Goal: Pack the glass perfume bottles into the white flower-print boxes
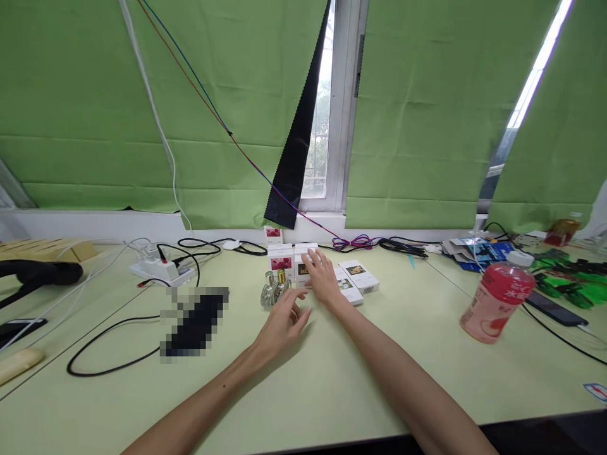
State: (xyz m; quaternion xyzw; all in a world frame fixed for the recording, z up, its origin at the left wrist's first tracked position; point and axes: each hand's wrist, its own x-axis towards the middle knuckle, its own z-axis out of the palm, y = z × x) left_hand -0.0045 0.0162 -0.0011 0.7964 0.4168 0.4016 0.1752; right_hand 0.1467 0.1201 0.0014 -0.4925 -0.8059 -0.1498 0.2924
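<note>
My right hand reaches over an upright white box with a dark picture; its fingers are spread across the box's right side and top edge. My left hand is just in front of two small glass perfume bottles, its fingers loosely bent and the thumb apart. One bottle has a gold cap. Left of the dark-picture box stands a white box with a red flower picture. Two more white boxes lie flat to the right, one with a yellow picture, the other partly behind my right hand.
A pink drink bottle stands on the right, near a phone. At left are a white power strip, a blurred dark object and looped cables. Another small box stands at the back by the wall.
</note>
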